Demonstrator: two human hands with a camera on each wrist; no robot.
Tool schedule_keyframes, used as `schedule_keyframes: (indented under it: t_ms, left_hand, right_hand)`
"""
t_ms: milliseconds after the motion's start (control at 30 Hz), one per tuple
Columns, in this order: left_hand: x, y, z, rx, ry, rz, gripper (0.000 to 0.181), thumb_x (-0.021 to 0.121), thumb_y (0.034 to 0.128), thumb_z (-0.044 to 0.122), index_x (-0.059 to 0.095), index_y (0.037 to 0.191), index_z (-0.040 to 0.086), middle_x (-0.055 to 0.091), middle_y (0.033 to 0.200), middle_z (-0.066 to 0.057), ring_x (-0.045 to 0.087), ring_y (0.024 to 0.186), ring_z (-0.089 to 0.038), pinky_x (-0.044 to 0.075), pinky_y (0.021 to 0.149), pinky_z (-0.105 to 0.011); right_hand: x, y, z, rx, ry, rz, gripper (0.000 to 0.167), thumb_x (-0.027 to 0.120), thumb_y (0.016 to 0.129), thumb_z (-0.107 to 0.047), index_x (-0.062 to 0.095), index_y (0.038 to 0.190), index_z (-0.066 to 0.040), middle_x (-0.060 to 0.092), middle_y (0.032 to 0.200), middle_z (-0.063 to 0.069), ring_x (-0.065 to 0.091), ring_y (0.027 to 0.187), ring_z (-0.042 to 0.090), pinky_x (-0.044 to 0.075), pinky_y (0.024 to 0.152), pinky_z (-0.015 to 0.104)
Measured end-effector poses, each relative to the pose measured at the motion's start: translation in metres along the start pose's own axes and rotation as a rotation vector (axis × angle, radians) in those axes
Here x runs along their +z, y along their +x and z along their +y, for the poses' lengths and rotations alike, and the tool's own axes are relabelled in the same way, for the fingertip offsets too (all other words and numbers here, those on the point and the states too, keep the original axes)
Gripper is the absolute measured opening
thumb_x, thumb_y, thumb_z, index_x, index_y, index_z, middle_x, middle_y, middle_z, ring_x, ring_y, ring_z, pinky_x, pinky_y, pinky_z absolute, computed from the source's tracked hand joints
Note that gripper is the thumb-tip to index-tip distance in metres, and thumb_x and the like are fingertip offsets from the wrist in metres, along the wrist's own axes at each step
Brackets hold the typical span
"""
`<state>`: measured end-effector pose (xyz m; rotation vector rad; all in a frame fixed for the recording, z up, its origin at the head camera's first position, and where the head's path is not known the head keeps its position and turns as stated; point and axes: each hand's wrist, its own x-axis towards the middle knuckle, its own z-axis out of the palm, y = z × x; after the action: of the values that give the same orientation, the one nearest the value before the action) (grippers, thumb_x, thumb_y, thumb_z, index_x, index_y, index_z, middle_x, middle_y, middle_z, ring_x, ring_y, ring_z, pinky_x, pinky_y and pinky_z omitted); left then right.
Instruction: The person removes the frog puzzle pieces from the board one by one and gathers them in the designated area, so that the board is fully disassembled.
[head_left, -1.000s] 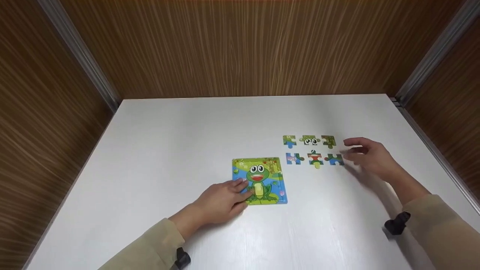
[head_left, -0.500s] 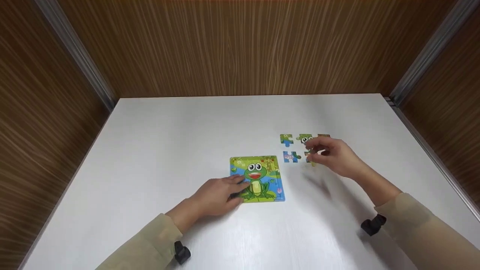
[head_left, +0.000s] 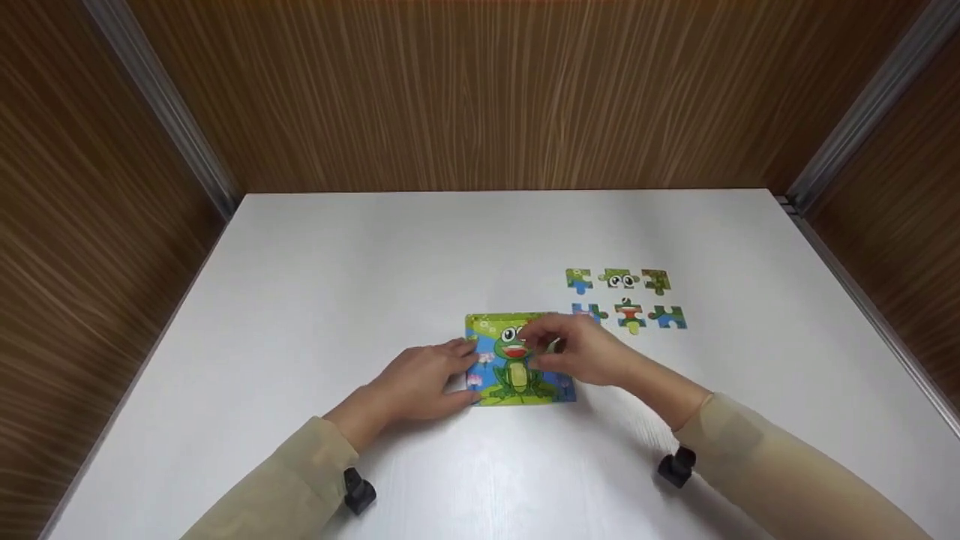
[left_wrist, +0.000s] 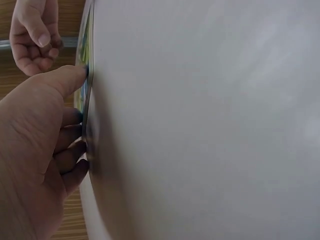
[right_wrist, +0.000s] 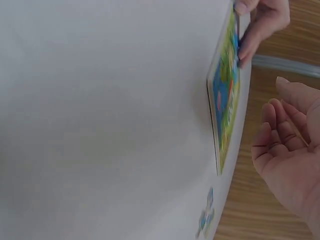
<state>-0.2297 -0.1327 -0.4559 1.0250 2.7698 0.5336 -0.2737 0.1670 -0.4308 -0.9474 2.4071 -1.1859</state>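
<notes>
In the head view a square frog puzzle board [head_left: 517,379] lies on the white table. My left hand [head_left: 420,382] rests against its left side, thumb by the near left corner and fingertips along the edge. The left wrist view shows that hand's thumb [left_wrist: 70,77] touching the board's rim, fingers relaxed. Over the board's right part hovers my right hand [head_left: 574,349], its fingers loosely bent and apart from the surface. The right wrist view shows nothing between these fingers [right_wrist: 285,135]. Part of the frog's face is hidden by the right hand.
Several loose jigsaw pieces lie in two rows right of the board, among them an eyes piece [head_left: 620,280] and a mouth piece [head_left: 630,315]. Wood-grain panels [head_left: 480,97] wall the white table [head_left: 337,262] at the back and sides.
My right hand has swept left from beside the loose pieces, across them, to above the board. My left hand has drawn back from the board's face to its left edge.
</notes>
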Motion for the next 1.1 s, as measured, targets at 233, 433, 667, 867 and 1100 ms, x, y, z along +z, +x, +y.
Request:
schedule_keyframes:
  t_ms: [233,433,667,867,1100]
  left_hand:
    - [-0.003,0.002,0.0,-0.021,0.022,-0.051,0.068,0.06,0.1028,0.047,0.054,0.155,0.004,0.049,0.161,-0.014,0.045,0.151,-0.029,0.045,0.116,-0.051]
    - [-0.004,0.004,0.002,-0.023,0.044,-0.066,0.069,0.056,0.104,0.049,0.052,0.156,0.004,0.047,0.163,-0.013,0.044,0.151,-0.029,0.045,0.115,-0.052]
    - [-0.004,0.0,0.001,-0.043,0.027,-0.075,0.07,0.055,0.1046,0.05,0.05,0.158,0.006,0.044,0.165,-0.012,0.04,0.154,-0.028,0.042,0.118,-0.052]
    - [-0.002,-0.002,0.001,-0.053,0.021,-0.079,0.07,0.054,0.1046,0.051,0.05,0.158,0.006,0.044,0.165,-0.01,0.04,0.154,-0.027,0.042,0.118,-0.052]
    - [0.0,-0.002,-0.001,-0.056,0.015,-0.091,0.07,0.053,0.1047,0.051,0.048,0.159,0.007,0.042,0.166,-0.009,0.037,0.155,-0.027,0.041,0.119,-0.052]
  right_hand:
    - [0.023,0.015,0.003,0.0,0.052,-0.082,0.03,0.078,0.094,-0.003,0.073,0.124,-0.002,0.072,0.106,0.007,0.065,0.093,0.017,0.056,0.083,0.029]
    - [0.027,0.018,0.012,-0.008,0.063,-0.137,0.033,0.079,0.094,-0.002,0.071,0.127,-0.002,0.069,0.106,0.006,0.062,0.092,0.016,0.054,0.08,0.026]
    - [0.028,0.02,0.012,-0.007,0.049,-0.181,0.038,0.077,0.096,-0.003,0.069,0.134,-0.005,0.065,0.106,0.005,0.058,0.089,0.016,0.051,0.078,0.025]
    - [0.029,0.021,0.011,-0.026,0.001,-0.214,0.043,0.074,0.098,-0.003,0.067,0.141,-0.004,0.063,0.109,0.004,0.056,0.092,0.015,0.05,0.08,0.026]
    - [0.03,0.021,0.01,0.003,-0.03,-0.243,0.043,0.072,0.101,-0.007,0.066,0.144,-0.008,0.06,0.111,0.002,0.054,0.096,0.016,0.049,0.084,0.028]
